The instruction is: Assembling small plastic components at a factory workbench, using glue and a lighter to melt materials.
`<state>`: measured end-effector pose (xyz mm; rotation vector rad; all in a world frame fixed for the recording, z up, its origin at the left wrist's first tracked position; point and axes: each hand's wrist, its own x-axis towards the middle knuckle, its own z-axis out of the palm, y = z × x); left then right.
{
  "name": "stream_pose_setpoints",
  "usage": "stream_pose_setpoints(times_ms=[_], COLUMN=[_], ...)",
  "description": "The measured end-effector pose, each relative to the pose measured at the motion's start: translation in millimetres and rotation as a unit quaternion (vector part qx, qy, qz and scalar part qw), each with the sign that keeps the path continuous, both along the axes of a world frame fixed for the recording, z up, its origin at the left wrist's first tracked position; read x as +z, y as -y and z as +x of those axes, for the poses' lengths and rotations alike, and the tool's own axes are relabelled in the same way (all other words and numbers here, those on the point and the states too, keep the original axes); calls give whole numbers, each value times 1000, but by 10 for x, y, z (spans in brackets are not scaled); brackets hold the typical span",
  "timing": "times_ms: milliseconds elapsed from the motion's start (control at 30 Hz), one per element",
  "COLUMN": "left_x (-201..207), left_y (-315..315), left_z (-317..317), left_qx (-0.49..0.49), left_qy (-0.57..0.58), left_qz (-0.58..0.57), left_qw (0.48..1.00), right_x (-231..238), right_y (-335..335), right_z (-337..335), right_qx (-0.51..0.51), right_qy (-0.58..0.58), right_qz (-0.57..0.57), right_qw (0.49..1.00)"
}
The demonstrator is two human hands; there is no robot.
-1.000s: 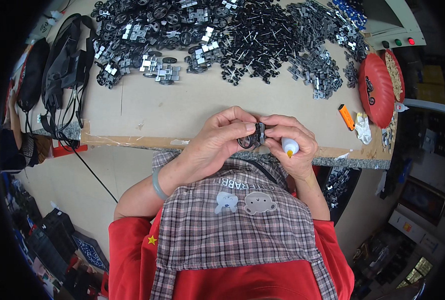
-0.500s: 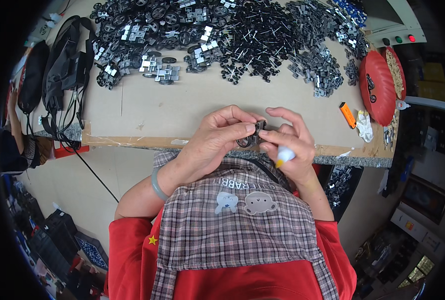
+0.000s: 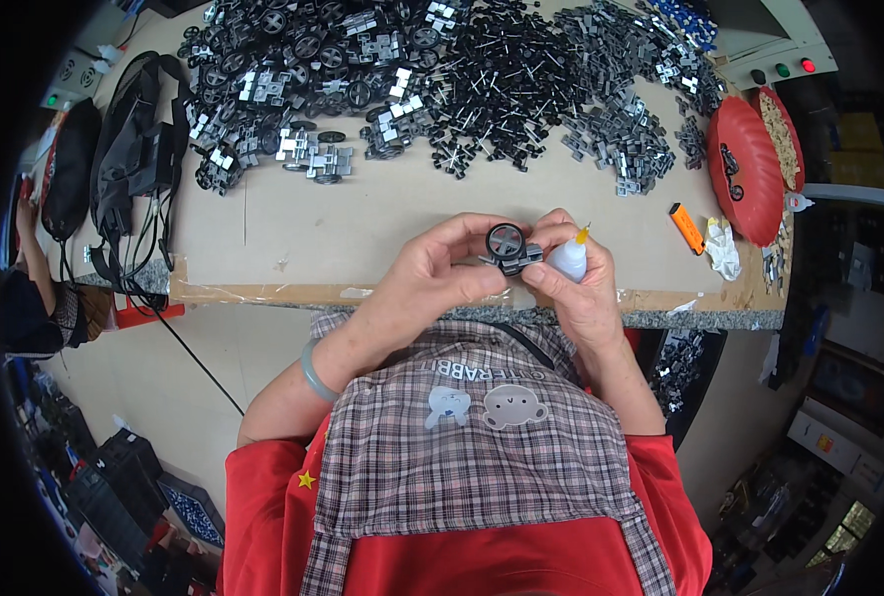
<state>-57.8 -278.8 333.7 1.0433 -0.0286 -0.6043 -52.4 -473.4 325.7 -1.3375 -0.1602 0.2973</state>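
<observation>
Near the front edge of the table, my left hand [image 3: 424,270] pinches a small grey toy chassis [image 3: 517,264] with a black spoked wheel [image 3: 506,241] on it, the wheel facing up. My right hand [image 3: 591,303] wraps a small translucent white squeeze bottle [image 3: 568,260] with a yellow nozzle, its tip pointing up and away from me. The right thumb and fingertips also touch the right end of the chassis. Parts of the chassis are hidden behind my fingers.
Across the back lie piles of wheeled chassis [image 3: 313,154], black axle parts [image 3: 507,89] and grey pieces [image 3: 621,139]. At right are a red bowl [image 3: 745,189], an orange cutter [image 3: 687,228] and a crumpled wipe [image 3: 722,248]. Black bags [image 3: 139,149] with cords lie left.
The chassis has turned so that its wheel now faces up. The bottle has swung from nozzle down to nozzle up in my right hand, and the right fingers have closed in.
</observation>
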Motion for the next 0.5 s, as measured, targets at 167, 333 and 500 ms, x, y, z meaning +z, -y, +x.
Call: stream_pose_setpoints(times_ms=[167,333,500], left_x=[-147,-112,-69], left_y=[103,109,73], left_z=[-73,-74,-64], left_qx=[87,141,127], left_qy=[77,163,236], left_qz=[0,112,186], left_qw=[993,970,945], right_x=[-38,-22,-61], right_y=[-162,-113,-64], right_z=[-120,-69,-63], right_qx=[-40,-21,-15], right_qy=[-64,-56,33], right_qz=[58,-1,-54], right_qw=[995,998,998])
